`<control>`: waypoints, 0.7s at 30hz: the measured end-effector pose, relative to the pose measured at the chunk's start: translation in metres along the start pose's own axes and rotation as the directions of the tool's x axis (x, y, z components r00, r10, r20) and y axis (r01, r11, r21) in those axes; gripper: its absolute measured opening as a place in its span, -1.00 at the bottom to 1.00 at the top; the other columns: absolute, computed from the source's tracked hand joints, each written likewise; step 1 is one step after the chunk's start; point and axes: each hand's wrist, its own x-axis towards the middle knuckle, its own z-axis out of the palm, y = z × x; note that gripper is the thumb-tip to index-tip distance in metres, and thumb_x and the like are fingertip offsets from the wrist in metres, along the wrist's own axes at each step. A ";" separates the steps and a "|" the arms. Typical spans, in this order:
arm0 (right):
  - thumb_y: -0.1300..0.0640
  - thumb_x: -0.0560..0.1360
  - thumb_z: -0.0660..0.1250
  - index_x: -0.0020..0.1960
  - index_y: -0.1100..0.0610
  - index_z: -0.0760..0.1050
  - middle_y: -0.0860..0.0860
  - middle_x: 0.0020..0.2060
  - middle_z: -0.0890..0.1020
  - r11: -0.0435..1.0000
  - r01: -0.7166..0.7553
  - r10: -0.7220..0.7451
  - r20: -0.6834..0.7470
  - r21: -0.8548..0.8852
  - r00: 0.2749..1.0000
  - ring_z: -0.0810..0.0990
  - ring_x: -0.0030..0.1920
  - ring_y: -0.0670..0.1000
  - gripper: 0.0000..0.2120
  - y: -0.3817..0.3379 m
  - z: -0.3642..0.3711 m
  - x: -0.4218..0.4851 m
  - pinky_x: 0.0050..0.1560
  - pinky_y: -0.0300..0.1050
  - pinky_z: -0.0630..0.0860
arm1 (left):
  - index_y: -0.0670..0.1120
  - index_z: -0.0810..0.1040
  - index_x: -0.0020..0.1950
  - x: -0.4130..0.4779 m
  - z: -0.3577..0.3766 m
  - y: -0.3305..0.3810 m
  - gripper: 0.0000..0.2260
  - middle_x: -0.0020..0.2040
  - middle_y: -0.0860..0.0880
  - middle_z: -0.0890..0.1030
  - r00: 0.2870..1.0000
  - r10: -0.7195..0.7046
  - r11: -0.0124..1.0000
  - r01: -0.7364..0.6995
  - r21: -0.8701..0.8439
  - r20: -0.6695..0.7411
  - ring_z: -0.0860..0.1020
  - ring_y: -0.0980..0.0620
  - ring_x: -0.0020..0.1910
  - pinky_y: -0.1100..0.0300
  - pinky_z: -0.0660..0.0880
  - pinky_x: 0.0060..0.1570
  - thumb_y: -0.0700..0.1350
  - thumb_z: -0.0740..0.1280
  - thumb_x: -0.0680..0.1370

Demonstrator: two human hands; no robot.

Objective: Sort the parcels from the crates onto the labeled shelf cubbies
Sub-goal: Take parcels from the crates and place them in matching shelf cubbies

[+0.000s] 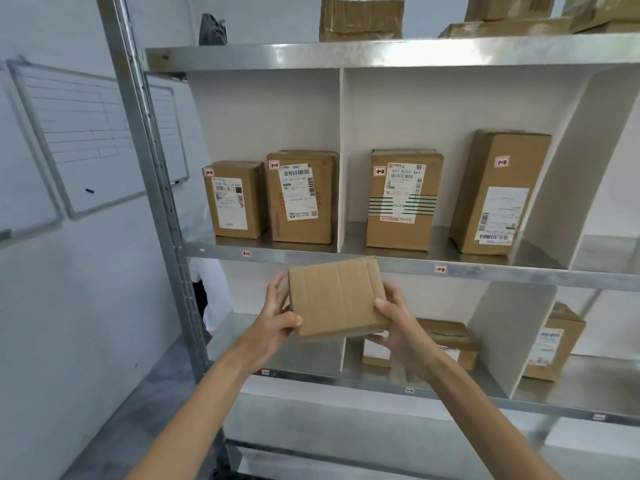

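I hold a small plain brown cardboard parcel [337, 297] in both hands, in front of the grey metal shelf rack's front rail [381, 263]. Its blank face is toward me and its long axis runs left to right, tipped slightly down at my left. My left hand [277, 313] wraps the left edge, thumb on the lower corner. My right hand [394, 323] cups the lower right corner, thumb on the face. The parcel hangs just below the white divider panel [341, 161] between the rail tag 1-1 [246, 253] and the rail tag 1-2 [440, 269], so both cubbies lie about equally near, up and beyond. No sorting mark shows, so I judge the parcel needs turning first.
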 end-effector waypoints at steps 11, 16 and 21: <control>-0.13 0.33 0.43 0.39 -0.27 0.22 -0.15 0.35 0.43 0.999 0.024 -0.026 0.072 0.033 0.997 0.44 0.32 -0.06 -0.31 -0.005 -0.005 -0.007 0.27 0.10 0.45 | 0.11 0.20 0.43 -0.002 0.004 0.005 -0.07 0.34 0.06 0.47 0.993 0.114 0.980 -0.117 0.159 0.024 0.45 0.03 0.32 0.15 0.54 0.09 -0.44 0.53 0.23; 0.00 0.44 0.32 0.31 -0.09 0.30 0.04 0.24 0.56 0.993 0.085 -0.076 -0.112 0.081 0.991 0.55 0.24 0.08 -0.53 -0.003 0.002 -0.007 0.27 0.06 0.48 | 0.26 0.20 0.38 -0.003 0.019 0.008 -0.08 0.35 0.17 0.42 0.977 0.197 0.943 -0.211 0.257 0.079 0.42 0.08 0.35 0.21 0.51 0.13 -0.45 0.49 0.27; -0.11 0.22 0.57 0.28 -0.08 0.31 0.08 0.23 0.56 0.984 0.138 -0.121 -0.147 0.111 0.982 0.56 0.23 0.10 -0.28 -0.007 -0.001 -0.015 0.18 0.04 0.54 | 0.19 0.21 0.43 -0.002 0.033 0.012 -0.17 0.38 0.15 0.39 0.967 0.245 0.919 -0.211 0.334 -0.064 0.36 0.14 0.37 0.17 0.49 0.20 -0.38 0.47 0.35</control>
